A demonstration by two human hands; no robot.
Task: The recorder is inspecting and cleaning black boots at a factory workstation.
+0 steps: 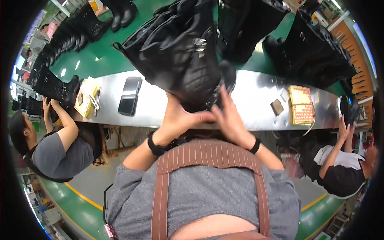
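A tall black boot (188, 68) with buckled straps and quilted panels is tilted over the metal bench in front of me. My left hand (178, 118) is closed on its lower part, with the fingers partly hidden by the boot and the thumb pointing right. My right hand (232, 122), a little blurred, grips the boot's right side near a small buckle. The two thumbs almost meet beneath it. Just right of this boot, a rounded black boot toe (228, 76) shows, and I cannot tell which boot it belongs to.
A black phone (130, 96) lies on the metal bench (256, 96) to the left. Yellow patterned pads (301, 105) and small brown blocks (276, 107) sit right. More boots (308, 56) stand on the green surface beyond. Co-workers (60, 152) handle boots on both sides.
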